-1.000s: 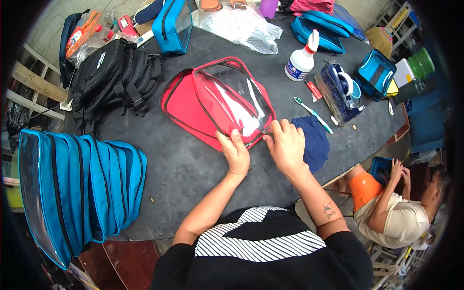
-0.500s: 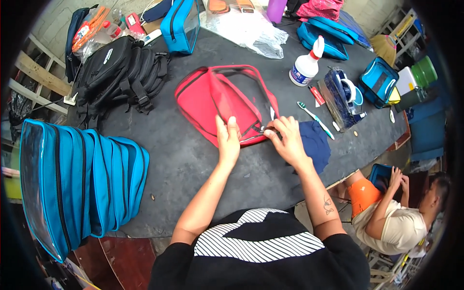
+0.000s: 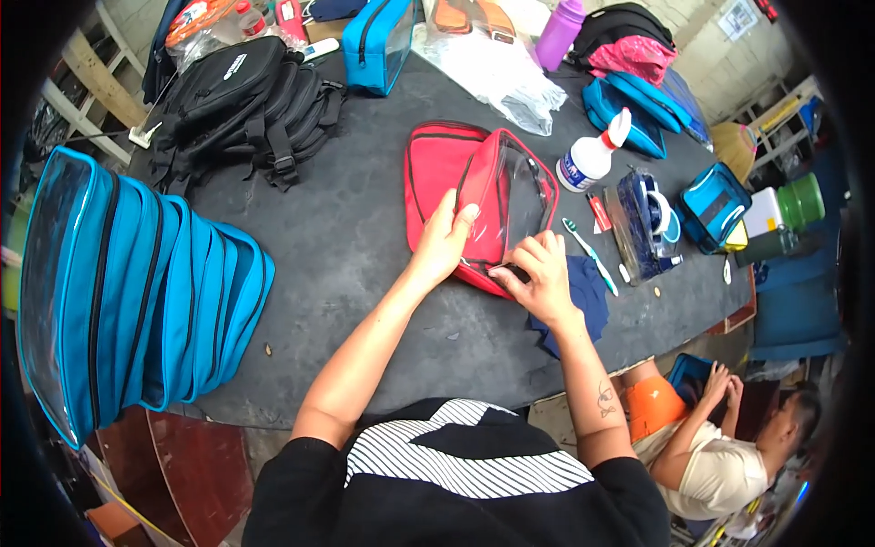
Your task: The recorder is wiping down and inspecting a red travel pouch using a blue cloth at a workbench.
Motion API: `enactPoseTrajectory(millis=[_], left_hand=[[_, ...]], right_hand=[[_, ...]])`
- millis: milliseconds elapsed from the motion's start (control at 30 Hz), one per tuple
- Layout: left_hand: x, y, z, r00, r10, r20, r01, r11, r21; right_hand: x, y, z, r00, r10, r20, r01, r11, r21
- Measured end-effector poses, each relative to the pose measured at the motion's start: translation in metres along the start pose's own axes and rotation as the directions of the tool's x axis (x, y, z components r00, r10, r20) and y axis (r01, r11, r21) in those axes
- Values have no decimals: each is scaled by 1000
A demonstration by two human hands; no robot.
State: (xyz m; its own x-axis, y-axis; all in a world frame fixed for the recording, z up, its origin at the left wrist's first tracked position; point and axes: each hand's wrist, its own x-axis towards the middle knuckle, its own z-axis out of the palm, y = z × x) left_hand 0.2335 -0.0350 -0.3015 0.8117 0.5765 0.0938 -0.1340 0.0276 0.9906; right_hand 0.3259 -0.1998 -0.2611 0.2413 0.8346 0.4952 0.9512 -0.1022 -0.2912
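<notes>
A red zippered bag (image 3: pixel 439 173) with a clear plastic front panel (image 3: pixel 530 202) stands tilted on the dark table before me. My left hand (image 3: pixel 441 244) is closed on the bag's near left side, thumb against the red fabric. At the near right corner my right hand (image 3: pixel 540 281) pinches the bag's edge by the dark zipper; the zipper pull is hidden by my fingers. Under and beside my right wrist lies a crumpled navy cloth (image 3: pixel 589 301). A green and white toothbrush (image 3: pixel 592 259) rests just right of that hand.
Blue bags (image 3: pixel 137 283) stand stacked at left, black backpacks (image 3: pixel 237 114) behind them. A white spray bottle (image 3: pixel 586 162), red small box (image 3: pixel 600 213) and clear navy pouch (image 3: pixel 640 223) are at right. Beyond the table's right edge a person (image 3: pixel 720 465) sits handling a blue item.
The red bag has turned more upright, its clear panel now facing right, and appears further right in view. Both hands keep their hold on it. The whole view has shifted slightly.
</notes>
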Motion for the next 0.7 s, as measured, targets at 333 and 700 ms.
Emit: enactPoseTrajectory(millis=[333,700], left_hand=[[7,12,8,997,-18,-75,34,976,214],[7,21,13,990,66,-121,-30,959,281]], right_hand=[[-3,-8,-9,999,20,-49,-21,999,-26],[-4,-11,-10,997,10,-78,-17,996,-86]])
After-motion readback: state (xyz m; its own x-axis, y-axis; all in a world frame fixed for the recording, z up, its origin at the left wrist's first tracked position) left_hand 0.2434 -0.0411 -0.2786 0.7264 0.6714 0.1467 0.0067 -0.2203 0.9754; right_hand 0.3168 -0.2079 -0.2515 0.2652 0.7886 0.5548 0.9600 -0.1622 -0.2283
